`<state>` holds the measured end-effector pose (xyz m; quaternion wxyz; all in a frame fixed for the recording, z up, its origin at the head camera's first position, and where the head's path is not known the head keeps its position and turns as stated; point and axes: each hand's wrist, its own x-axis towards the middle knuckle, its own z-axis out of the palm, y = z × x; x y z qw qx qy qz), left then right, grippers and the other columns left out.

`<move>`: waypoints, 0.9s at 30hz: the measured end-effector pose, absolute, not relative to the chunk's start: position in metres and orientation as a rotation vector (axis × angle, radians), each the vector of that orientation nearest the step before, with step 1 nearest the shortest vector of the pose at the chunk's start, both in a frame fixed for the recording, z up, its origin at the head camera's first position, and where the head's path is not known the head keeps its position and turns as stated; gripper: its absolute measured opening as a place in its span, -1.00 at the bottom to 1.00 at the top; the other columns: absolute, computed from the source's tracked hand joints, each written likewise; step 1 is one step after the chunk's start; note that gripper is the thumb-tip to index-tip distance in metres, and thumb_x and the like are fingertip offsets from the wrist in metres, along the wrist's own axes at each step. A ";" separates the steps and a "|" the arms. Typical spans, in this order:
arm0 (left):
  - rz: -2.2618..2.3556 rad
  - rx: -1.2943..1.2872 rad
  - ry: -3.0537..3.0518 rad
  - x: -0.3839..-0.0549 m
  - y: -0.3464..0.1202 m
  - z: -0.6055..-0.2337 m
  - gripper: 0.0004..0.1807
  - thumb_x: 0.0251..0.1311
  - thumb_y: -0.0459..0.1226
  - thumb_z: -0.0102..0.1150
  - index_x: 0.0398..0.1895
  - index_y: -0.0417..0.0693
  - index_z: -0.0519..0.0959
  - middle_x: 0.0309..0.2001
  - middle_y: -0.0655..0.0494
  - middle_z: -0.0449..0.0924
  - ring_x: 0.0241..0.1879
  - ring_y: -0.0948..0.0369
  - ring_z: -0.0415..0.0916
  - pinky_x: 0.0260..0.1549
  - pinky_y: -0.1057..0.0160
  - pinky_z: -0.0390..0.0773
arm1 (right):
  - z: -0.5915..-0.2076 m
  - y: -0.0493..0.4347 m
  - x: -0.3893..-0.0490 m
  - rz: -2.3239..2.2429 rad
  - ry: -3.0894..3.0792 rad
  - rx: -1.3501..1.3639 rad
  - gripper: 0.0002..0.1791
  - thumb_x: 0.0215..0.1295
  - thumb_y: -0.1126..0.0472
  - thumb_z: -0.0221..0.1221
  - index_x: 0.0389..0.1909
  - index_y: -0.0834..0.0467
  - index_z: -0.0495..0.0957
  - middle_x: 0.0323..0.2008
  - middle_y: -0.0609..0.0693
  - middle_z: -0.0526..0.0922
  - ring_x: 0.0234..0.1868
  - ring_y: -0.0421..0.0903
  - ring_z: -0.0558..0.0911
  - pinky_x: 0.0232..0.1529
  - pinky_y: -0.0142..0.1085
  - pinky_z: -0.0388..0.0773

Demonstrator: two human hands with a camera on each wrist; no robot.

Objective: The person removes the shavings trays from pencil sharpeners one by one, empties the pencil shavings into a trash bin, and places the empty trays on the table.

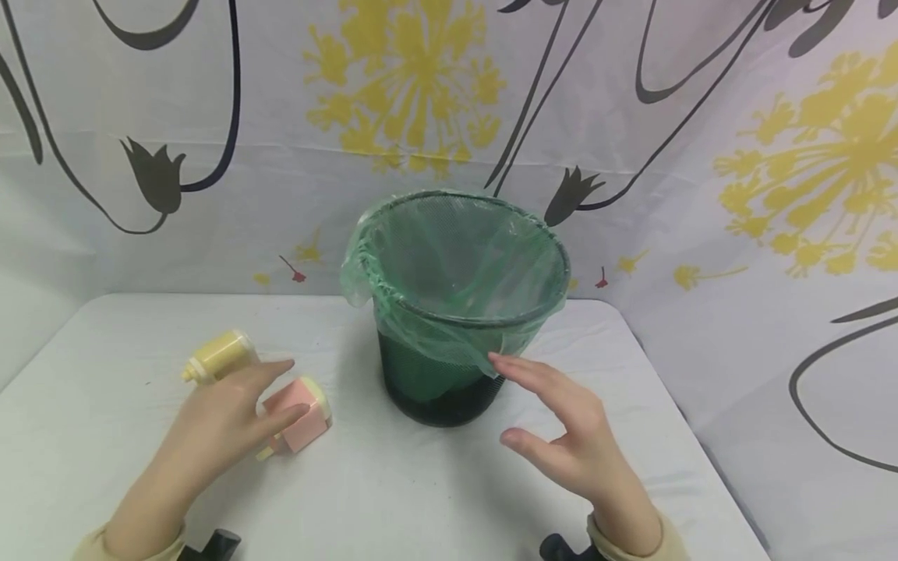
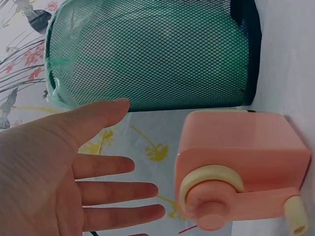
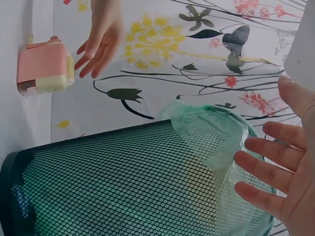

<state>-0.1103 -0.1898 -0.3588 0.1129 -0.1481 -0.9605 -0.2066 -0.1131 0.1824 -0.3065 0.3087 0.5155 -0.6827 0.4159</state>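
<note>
My left hand (image 1: 231, 413) hovers beside a pink hand-crank pencil sharpener (image 1: 298, 413), fingers spread and holding nothing. In the left wrist view, the sharpener's (image 2: 241, 157) crank and cream knob face the camera, apart from the fingers. Just beyond the left hand lies a yellow cylinder (image 1: 223, 357) with white ends, partly covered by the hand in the head view. A black mesh wastebasket (image 1: 428, 401) stands upright, lined with a thin green plastic bag (image 1: 435, 335) folded over its rim. My right hand (image 1: 568, 436) is beside the basket's front right, fingers extended; whether its fingertips touch the bag I cannot tell.
A white cloth-covered table (image 1: 393, 499) carries everything. Behind and to the right hangs a patterned fabric backdrop (image 1: 266, 101) with yellow and grey flowers, close behind the basket. The table's right edge (image 1: 691, 421) runs beyond the right hand.
</note>
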 end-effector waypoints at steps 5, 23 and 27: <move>-0.586 -0.448 -2.824 -0.115 -0.189 -0.368 -0.28 0.03 0.06 0.36 0.16 -0.23 0.49 0.06 -0.16 0.56 -0.02 -0.13 0.52 -0.19 -0.17 0.50 | -0.312 0.178 -0.112 1.074 -1.828 1.370 -0.46 0.30 0.07 0.24 0.09 0.44 0.48 0.07 0.22 0.57 0.12 0.02 0.54 0.17 -0.28 0.38; -0.621 -0.481 -2.908 -0.122 -0.186 -0.387 -0.26 -0.04 -0.09 0.42 0.21 -0.27 0.44 -0.14 -0.04 0.63 -0.30 0.12 0.54 -0.37 0.03 0.50 | -0.326 0.168 -0.112 0.994 -1.924 1.397 -0.44 0.30 0.02 0.23 0.12 0.38 0.47 0.07 0.21 0.57 0.07 0.07 0.56 0.15 -0.27 0.39; -0.655 -0.488 -2.923 -0.122 -0.186 -0.390 -0.23 -0.07 -0.13 0.43 0.24 -0.29 0.41 -0.03 -0.14 0.60 -0.20 0.05 0.56 -0.27 -0.04 0.51 | -0.329 0.168 -0.111 0.962 -1.973 1.387 -0.40 0.28 -0.02 0.23 0.15 0.36 0.46 0.09 0.19 0.56 0.09 0.06 0.54 0.16 -0.27 0.38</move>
